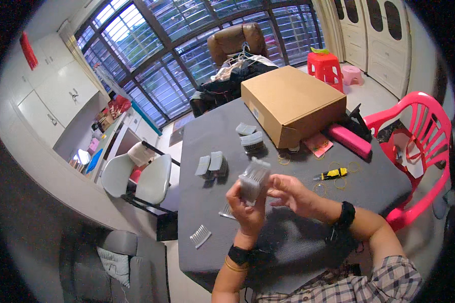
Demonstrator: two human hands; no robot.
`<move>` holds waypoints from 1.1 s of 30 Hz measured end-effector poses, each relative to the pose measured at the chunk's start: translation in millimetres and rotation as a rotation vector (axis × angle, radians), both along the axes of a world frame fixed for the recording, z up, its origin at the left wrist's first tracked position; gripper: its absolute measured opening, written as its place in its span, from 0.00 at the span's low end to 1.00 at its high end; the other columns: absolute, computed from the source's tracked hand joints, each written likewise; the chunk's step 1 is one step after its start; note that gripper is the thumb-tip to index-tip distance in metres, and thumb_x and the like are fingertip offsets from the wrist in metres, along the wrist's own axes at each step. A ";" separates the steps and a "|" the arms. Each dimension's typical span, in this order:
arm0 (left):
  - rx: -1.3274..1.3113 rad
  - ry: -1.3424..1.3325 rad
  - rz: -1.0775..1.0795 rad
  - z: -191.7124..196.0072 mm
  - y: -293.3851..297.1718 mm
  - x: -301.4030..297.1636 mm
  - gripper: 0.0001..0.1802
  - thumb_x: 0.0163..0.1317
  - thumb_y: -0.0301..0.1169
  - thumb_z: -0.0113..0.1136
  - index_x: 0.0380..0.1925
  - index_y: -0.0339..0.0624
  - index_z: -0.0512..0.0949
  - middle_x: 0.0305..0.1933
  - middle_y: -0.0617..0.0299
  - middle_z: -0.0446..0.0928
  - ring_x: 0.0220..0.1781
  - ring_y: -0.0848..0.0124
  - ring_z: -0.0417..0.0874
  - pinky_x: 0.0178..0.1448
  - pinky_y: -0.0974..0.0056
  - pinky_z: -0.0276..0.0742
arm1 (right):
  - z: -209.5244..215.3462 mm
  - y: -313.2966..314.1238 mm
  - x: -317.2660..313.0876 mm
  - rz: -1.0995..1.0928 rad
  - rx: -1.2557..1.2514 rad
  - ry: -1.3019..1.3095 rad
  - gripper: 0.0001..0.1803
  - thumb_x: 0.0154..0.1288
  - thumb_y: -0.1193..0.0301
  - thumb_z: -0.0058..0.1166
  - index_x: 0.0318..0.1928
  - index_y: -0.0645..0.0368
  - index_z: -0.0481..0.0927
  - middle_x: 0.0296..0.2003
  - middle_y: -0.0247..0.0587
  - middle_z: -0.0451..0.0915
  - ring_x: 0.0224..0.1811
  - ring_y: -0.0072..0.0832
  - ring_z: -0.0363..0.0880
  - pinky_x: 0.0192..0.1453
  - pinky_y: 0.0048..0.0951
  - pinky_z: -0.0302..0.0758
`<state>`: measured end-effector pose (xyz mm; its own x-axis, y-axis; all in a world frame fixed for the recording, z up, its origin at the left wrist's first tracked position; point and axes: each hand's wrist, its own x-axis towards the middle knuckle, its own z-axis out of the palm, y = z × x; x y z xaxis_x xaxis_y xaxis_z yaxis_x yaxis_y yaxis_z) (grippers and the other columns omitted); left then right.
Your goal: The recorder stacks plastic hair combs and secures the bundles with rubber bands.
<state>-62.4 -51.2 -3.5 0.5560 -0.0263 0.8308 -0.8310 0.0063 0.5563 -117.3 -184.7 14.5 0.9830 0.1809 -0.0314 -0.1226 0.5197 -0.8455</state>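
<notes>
My left hand (pixel 246 211) is closed around a stack of clear plastic combs (pixel 255 178), held upright above the grey table. My right hand (pixel 297 198) is beside the stack's right side, fingers apart and partly curled, its fingertips close to the stack; whether they touch it I cannot tell. A loose clear comb (pixel 200 236) lies to the left of my left wrist. Another comb (pixel 227 212) is partly hidden behind my left hand. Farther off stand more comb stacks, including one pair (pixel 216 163) at the left and another pair (pixel 252 141) nearer the box.
A large brown cardboard box (pixel 294 98) stands at the table's far right, with a pink case (pixel 350 141) beside it. A yellow-and-black hand tool (pixel 333 174) lies among thin rubber bands (pixel 319 189). A pink plastic chair (pixel 429 151) is at the right; folding chairs (pixel 154 179) stand left.
</notes>
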 end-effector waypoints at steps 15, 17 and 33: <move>0.242 0.881 -0.808 20.0 11.0 6.3 0.23 0.49 0.29 0.63 0.44 0.36 0.66 0.42 0.60 0.72 0.44 0.74 0.74 0.49 0.68 0.70 | -5.5 -24.2 11.3 -0.111 0.099 -0.005 0.27 0.55 0.52 0.53 0.44 0.64 0.72 0.36 0.41 0.77 0.36 0.28 0.78 0.44 0.28 0.74; 0.245 0.951 -0.871 22.1 12.4 6.1 0.24 0.50 0.30 0.63 0.45 0.36 0.65 0.42 0.61 0.71 0.44 0.75 0.73 0.50 0.69 0.69 | -5.6 -28.3 11.1 -0.128 -0.005 -0.031 0.28 0.57 0.53 0.51 0.46 0.66 0.71 0.40 0.42 0.76 0.42 0.28 0.75 0.49 0.29 0.71; -0.462 1.377 -1.298 -4.2 16.2 8.9 0.18 0.58 0.35 0.51 0.47 0.39 0.68 0.44 0.59 0.74 0.46 0.69 0.74 0.52 0.64 0.70 | -28.8 -18.7 21.7 -0.185 -0.042 0.053 0.28 0.66 0.53 0.35 0.48 0.68 0.70 0.46 0.43 0.74 0.50 0.26 0.71 0.54 0.27 0.66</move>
<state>-53.6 -35.0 -7.7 0.5535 -0.8325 -0.0238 0.7302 0.4714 0.4945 -95.6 -203.4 -14.3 0.9962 -0.0048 -0.0874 -0.0732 0.5020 -0.8617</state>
